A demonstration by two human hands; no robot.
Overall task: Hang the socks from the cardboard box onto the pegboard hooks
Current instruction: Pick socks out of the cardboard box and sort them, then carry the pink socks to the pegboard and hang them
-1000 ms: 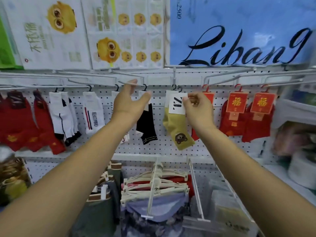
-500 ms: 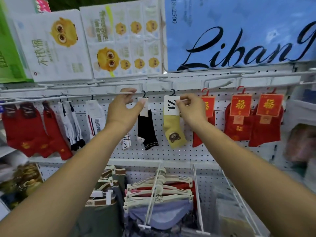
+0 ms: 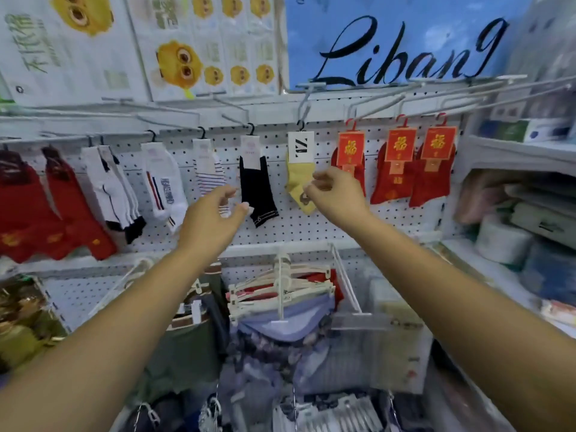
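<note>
white pegboard (image 3: 311,226) fills the wall ahead of us, with a row of wire hooks (image 3: 304,104) along its top and socks hanging from them by card headers. we judge these pairs light, soft and floppy. the stiff card header with its small plastic hook is the only firm part, so that is where we would take hold; the knit would only sag and swing.

from the left come plain red socks (image 3: 28,213), then white socks (image 3: 162,185), then striped socks (image 3: 208,169). our left hand (image 3: 212,222) hangs in front of the striped toe, its fingers loosely curled, thumb apart, holding nothing. black socks (image 3: 257,191) hang just beside its thumb; we cannot tell if they touch.

next, yellow socks (image 3: 299,176) hang on their hook, with the header well above our right hand (image 3: 336,194). that hand covers the yellow toe, and its fingers (image 3: 324,177) are loosely bent and empty. further right hang red socks with gold tags (image 3: 396,173). we see no cardboard box from here.
</note>
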